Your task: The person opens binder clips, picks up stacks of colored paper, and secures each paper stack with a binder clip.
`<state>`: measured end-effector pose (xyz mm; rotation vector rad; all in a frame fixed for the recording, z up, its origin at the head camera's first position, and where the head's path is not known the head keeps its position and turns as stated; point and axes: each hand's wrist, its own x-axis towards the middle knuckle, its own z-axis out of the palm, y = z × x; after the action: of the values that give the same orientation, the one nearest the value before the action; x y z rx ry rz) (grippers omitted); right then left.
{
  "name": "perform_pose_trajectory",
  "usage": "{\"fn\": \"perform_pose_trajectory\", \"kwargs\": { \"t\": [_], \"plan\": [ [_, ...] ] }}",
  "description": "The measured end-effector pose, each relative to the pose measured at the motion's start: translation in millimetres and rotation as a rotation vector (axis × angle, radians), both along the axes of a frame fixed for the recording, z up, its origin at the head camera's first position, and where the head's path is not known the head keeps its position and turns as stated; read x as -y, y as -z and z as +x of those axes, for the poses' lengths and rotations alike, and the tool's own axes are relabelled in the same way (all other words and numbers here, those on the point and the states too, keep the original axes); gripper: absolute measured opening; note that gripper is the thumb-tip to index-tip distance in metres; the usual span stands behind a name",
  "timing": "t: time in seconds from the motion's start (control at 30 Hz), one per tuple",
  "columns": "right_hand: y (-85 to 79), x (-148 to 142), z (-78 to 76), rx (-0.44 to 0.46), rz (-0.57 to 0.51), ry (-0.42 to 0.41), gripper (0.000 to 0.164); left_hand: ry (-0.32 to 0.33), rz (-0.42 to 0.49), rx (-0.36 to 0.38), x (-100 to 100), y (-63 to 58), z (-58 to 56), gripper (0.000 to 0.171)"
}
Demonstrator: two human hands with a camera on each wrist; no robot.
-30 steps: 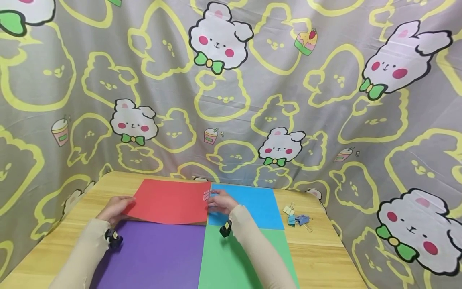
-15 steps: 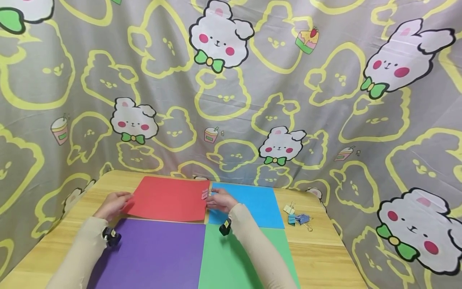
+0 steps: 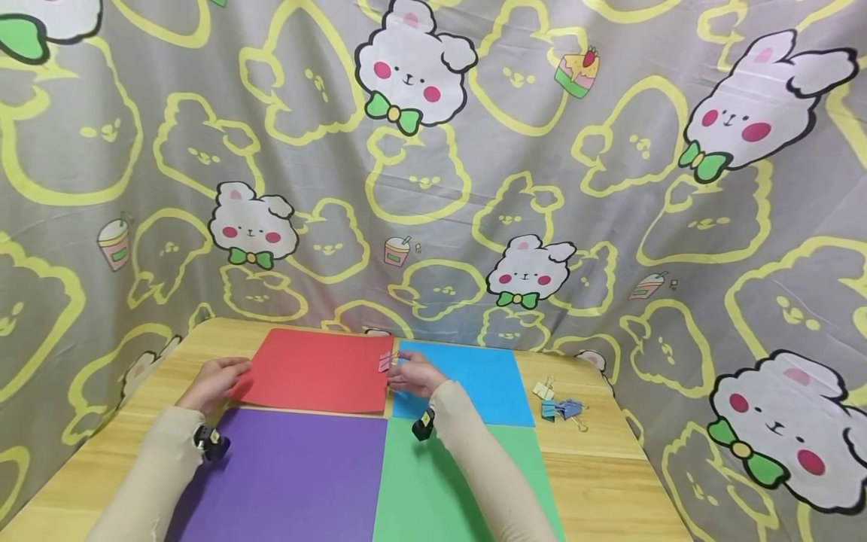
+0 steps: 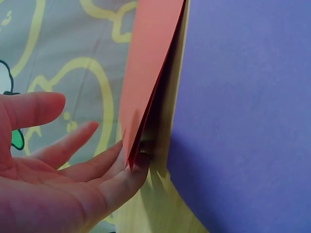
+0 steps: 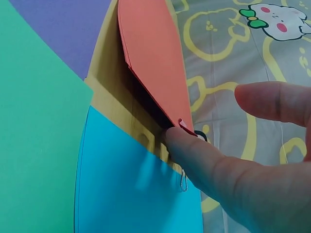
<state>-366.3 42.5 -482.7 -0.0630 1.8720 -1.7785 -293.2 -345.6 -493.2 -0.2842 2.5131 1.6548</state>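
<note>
Red sheets of paper (image 3: pixel 314 369) lie at the back left of the table, a pink binder clip (image 3: pixel 384 363) on their right edge. My left hand (image 3: pixel 211 385) is at their left edge; in the left wrist view its fingers (image 4: pixel 127 182) reach under the sheets' corner, thumb apart. At the right edge, beside the clip, my right hand (image 3: pixel 416 375) touches the paper with outstretched fingers (image 5: pixel 194 150), thumb raised away. In both wrist views, the near long edge of the red paper stands a little off the wood.
Purple paper (image 3: pixel 284 474) lies in front of the red. Blue paper (image 3: pixel 467 380) is at the back right, with green paper (image 3: pixel 460 482) before it. Several binder clips (image 3: pixel 567 409) sit on the wooden table (image 3: pixel 596 467) at right. A patterned curtain (image 3: pixel 433 188) hangs behind.
The red sheets have shifted slightly back and come down flatter toward the table. My left hand has loosened from their left edge; my right hand has stayed by the clip.
</note>
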Motion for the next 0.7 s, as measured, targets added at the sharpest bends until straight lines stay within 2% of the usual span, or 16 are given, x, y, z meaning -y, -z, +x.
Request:
{"fn": "perform_pose_trajectory", "kwargs": {
  "t": [0.2,0.4,0.5,0.7],
  "plan": [
    [0.1,-4,0.6,-0.008,-0.001,-0.010,0.073,0.011,0.051,-0.023,-4,-1.0,1.3,0.061],
    [1.7,-6,0.9,0.000,-0.005,-0.012,0.074,-0.001,0.039,-0.018,-6,0.0,1.6,0.061],
    [0.5,-7,1.7,-0.001,-0.006,-0.001,0.075,0.015,0.027,-0.022,-6,0.3,2.2,0.062],
    [-10.4,-15,7.1,-0.002,-0.009,-0.002,0.074,0.042,0.019,-0.042,-11,-5.6,6.0,0.062]
  ]
}}
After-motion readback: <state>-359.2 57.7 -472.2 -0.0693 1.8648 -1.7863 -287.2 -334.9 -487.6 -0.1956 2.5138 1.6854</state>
